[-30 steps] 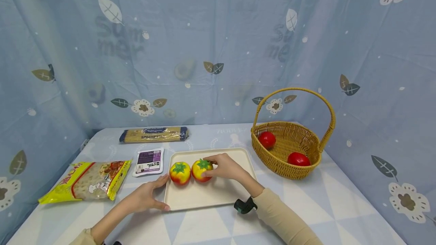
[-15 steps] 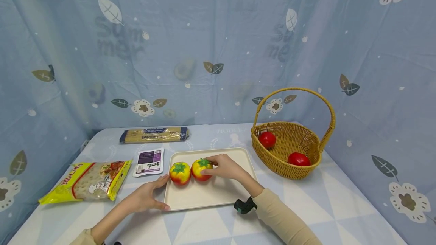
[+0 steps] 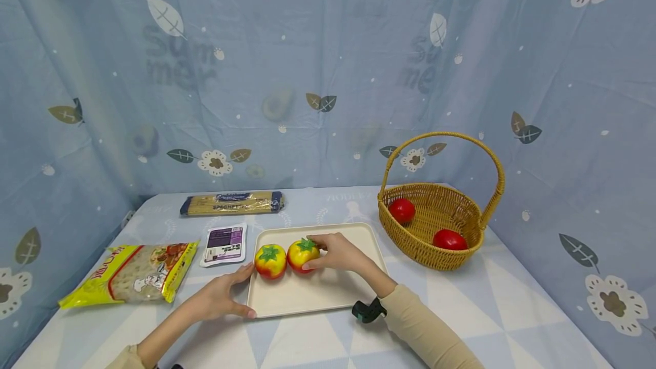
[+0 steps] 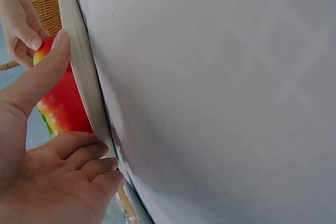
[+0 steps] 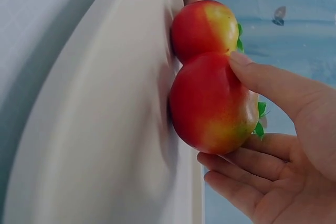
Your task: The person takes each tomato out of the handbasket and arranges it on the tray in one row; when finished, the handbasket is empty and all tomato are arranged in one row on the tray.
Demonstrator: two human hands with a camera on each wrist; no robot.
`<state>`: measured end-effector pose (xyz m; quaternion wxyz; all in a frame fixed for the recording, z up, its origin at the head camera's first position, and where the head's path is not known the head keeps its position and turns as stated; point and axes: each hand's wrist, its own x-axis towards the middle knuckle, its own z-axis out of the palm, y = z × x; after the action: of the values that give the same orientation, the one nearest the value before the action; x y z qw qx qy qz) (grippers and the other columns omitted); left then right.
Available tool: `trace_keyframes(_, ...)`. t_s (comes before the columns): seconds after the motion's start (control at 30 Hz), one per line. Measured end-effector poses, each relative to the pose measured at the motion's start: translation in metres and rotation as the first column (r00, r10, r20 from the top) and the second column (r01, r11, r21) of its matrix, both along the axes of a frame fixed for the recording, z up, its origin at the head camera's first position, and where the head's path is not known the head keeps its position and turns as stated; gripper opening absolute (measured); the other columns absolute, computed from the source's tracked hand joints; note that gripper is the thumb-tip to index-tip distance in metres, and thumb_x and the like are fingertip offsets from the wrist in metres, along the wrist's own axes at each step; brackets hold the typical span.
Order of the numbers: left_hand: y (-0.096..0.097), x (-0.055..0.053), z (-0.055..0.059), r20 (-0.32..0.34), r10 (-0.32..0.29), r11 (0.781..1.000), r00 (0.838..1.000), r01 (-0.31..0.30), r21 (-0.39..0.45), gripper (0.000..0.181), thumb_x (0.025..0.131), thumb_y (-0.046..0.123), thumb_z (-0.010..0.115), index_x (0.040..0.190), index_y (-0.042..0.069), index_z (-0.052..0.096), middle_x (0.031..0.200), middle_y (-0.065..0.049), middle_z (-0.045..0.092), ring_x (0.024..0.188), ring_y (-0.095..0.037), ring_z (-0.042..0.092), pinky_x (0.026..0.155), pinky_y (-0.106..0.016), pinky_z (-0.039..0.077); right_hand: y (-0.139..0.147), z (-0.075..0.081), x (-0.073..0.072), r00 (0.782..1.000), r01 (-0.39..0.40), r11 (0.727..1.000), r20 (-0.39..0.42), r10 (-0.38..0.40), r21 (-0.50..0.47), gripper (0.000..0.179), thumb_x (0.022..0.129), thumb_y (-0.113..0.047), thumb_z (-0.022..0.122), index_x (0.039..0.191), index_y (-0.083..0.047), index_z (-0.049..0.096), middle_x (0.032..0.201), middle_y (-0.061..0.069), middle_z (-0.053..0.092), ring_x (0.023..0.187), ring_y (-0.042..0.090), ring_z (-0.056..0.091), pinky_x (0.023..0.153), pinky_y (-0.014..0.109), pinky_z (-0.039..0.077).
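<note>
Two red-and-yellow fruits with green star-shaped leaves on top sit side by side on a cream tray, in its left half. My right hand holds the right fruit between thumb and fingers. In the right wrist view, the thumb lies on that fruit and the fingers reach under its other side. The left fruit touches or nearly touches it. My left hand rests at the tray's left edge with thumb and fingers spread. In the left wrist view, its fingertips meet the tray rim.
A wicker basket with a tall handle stands to the right, holding two red fruits. Left of the tray lie a purple-labelled white pack and a yellow food bag. A spaghetti packet lies at the back.
The right thumb has shifted slightly on the right fruit, which has edged a little left. My left hand, the tray and the basket have stayed put.
</note>
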<state>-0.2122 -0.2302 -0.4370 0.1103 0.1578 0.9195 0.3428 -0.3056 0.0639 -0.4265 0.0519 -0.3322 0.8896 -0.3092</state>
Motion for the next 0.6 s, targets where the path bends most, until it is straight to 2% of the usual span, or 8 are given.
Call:
trace_keyframes(0.4, 0.0, 0.0, 0.0, -0.001, -0.001, 1.0, 1.0, 0.001, -0.004, 0.105, 0.062, 0.038, 0.088, 0.144, -0.004, 0.038, 0.15, -0.027, 0.028, 0.137, -0.047, 0.026, 0.109, -0.062, 0.024, 0.007, 0.004, 0.002, 1.0, -0.007, 0.999, 0.012, 0.008, -0.052, 0.064, 0.08, -0.035, 0.079, 0.13, -0.002, 0.059, 0.124, 0.013, 0.064, 0.109, 0.025, 0.063, 0.096, 0.039, 0.05)
trace_keyframes(0.6, 0.0, 0.0, 0.001, -0.003, -0.008, 1.0, 1.0, 0.008, -0.001, 0.105, 0.062, 0.038, 0.088, 0.144, -0.005, 0.038, 0.15, -0.027, 0.028, 0.137, -0.046, 0.025, 0.11, -0.061, 0.023, 0.015, 0.006, 0.004, 1.0, -0.013, 0.998, -0.026, 0.011, -0.06, 0.057, 0.083, -0.035, 0.076, 0.128, -0.002, 0.061, 0.124, 0.014, 0.064, 0.109, 0.028, 0.062, 0.094, 0.041, 0.051)
